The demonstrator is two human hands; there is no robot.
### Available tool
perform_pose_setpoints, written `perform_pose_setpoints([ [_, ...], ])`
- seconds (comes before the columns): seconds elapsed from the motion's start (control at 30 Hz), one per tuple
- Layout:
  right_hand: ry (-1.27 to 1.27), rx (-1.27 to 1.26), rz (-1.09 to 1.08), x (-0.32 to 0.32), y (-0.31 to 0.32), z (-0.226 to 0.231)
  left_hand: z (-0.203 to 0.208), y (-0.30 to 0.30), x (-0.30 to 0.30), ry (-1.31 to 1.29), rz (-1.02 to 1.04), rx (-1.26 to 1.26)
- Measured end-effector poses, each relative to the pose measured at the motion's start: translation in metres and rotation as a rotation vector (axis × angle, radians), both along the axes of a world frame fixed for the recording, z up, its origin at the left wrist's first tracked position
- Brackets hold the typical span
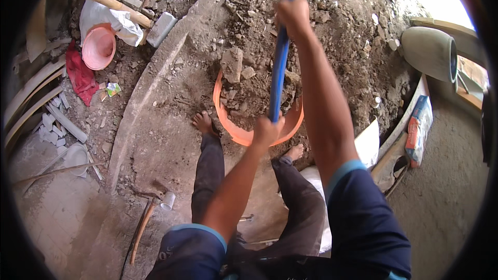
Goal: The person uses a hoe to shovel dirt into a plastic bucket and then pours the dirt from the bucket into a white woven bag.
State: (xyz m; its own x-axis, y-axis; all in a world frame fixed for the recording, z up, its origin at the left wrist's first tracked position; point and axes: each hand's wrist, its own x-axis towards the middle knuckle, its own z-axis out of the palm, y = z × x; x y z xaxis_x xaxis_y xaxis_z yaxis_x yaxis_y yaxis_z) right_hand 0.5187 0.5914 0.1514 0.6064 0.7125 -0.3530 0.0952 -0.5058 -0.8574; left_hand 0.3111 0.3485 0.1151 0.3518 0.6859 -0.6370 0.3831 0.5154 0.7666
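Both of my hands are closed around a long blue pole (280, 62) that runs out past the top edge, so its far end is hidden. My right hand (293, 14) grips it high up, over the heap of soil and rubble (342, 46). Lower down, my left hand (266, 130) holds the pole's near end, in front of the near rim of an orange basin (234, 134). The basin sits between my bare feet, against the heap, with soil and stones inside it. A squarish chunk of masonry (232, 65) lies at its far left side.
At the left are a pink basin (98, 47), a red cloth (81, 75) and a grey block (162, 29). A wooden-handled tool (142, 231) and a white cup (167, 200) lie near my left leg. A grey drum-shaped container (428, 53) and a printed bag (418, 132) are at the right.
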Motion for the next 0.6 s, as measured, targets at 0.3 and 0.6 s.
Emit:
perform_pose_setpoints([
  [0.3, -0.179, -0.411, 0.126, -0.03, -0.023, -0.073, 0.036, -0.052, -0.008, -0.221, 0.222, -0.565],
  [0.6, -0.183, -0.541, 0.26, -0.093, -0.157, -0.037, 0.135, -0.163, -0.055, -0.16, 0.23, -0.855],
])
